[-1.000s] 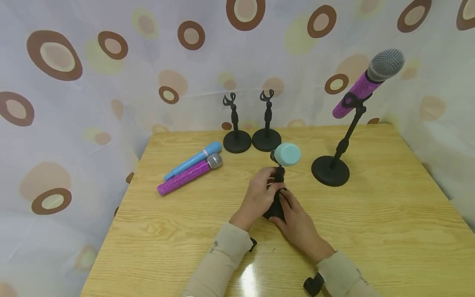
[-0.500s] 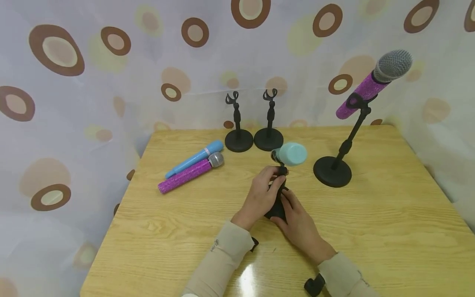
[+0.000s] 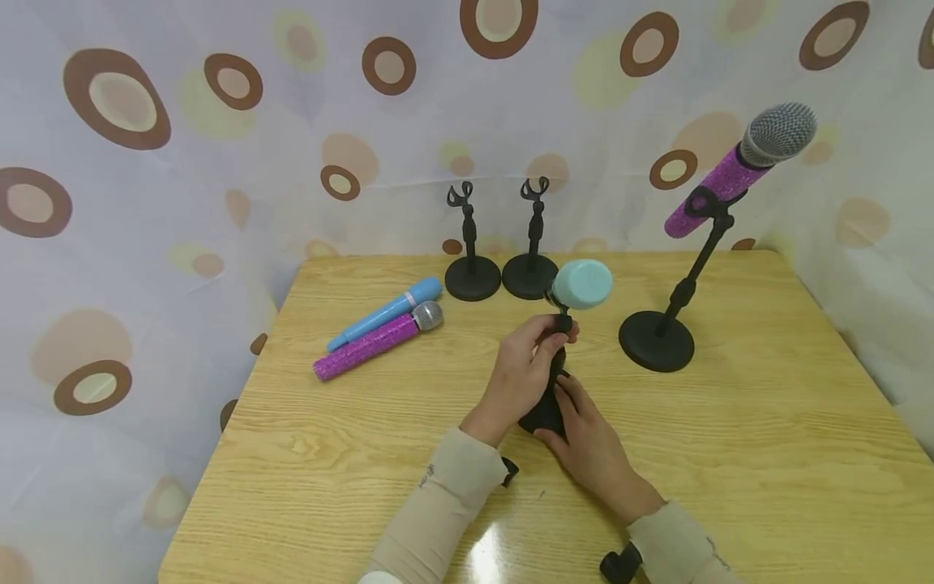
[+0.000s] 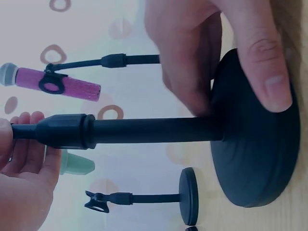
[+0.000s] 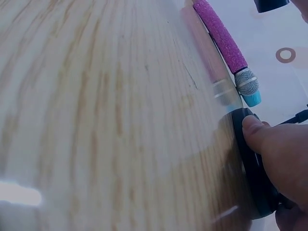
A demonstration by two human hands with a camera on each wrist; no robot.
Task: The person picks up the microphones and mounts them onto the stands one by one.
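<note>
A black microphone stand stands on the table between my hands, a teal-headed microphone at its top. My left hand grips the thin upper rod, just above the collar of the pole in the left wrist view. A pale green tapered end shows behind those fingers. Low down, my right hand holds the round base, thumb on one face. In the right wrist view the thumb presses the base's rim; the other fingers are mostly hidden there.
At right stands a taller stand with a purple glitter microphone. Two short stands, left and right, hold no microphones at the back. A blue microphone and a purple one lie at left.
My left hand has risen along the stand, the teal-headed microphone moving up and slightly right with it. More pole shows below that hand. My right hand stays on the base.
</note>
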